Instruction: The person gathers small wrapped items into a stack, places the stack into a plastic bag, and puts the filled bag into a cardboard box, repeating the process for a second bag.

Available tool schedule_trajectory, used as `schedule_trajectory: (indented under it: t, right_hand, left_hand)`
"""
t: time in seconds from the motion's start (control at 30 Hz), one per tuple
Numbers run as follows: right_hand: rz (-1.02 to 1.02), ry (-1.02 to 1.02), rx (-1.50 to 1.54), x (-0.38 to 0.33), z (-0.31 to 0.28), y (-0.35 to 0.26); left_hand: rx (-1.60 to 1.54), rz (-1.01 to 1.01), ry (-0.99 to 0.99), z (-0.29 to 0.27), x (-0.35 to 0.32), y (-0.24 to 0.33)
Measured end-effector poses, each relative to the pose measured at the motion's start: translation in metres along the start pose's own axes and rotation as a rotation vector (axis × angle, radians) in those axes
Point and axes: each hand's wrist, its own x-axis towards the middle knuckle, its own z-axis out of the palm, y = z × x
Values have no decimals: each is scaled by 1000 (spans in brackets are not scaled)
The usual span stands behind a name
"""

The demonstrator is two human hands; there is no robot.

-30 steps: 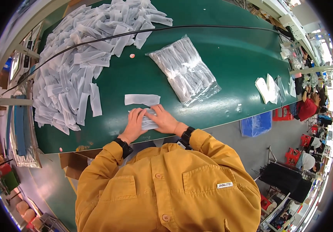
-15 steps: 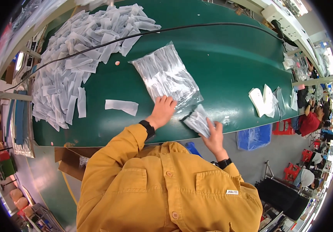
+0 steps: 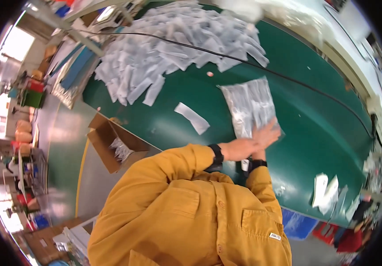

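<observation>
On the green table a clear plastic bag point(image 3: 249, 104) lies flat, packed with whitish translucent sleeves. My right hand point(image 3: 267, 133) is at the bag's near end, its fingers stretched out over the plastic, somewhat blurred. My left hand point(image 3: 238, 149) reaches across from the left and meets the right hand at its base; its fingers are blurred and overlap with the right hand. A small white and dark piece point(image 3: 245, 165) shows just below the hands; most of it is hidden. To the left lies one loose white sleeve point(image 3: 192, 118).
A large heap of white sleeves point(image 3: 168, 48) covers the far left of the table. A black cable point(image 3: 191, 45) crosses above it. An open cardboard box point(image 3: 106, 144) stands by the near left edge. White pieces point(image 3: 326, 193) lie at the right, above a blue bin point(image 3: 299, 225).
The view has turned, shifting the table contents rightward. My right hand has moved from the small packet beside the bag onto the bag's near end; my left hand now overlaps it.
</observation>
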Motion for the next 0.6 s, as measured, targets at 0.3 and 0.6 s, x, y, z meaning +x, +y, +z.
schedule_trajectory:
  t: [0.3,0.6]
  right_hand:
    - [-109,235,105,-42,-63,79]
    - [-652,-484,842,-79,-45,-190]
  left_hand:
    - [613,-497,584,-181,-137,-97]
    - [550,-943,453,-273,-195,-201]
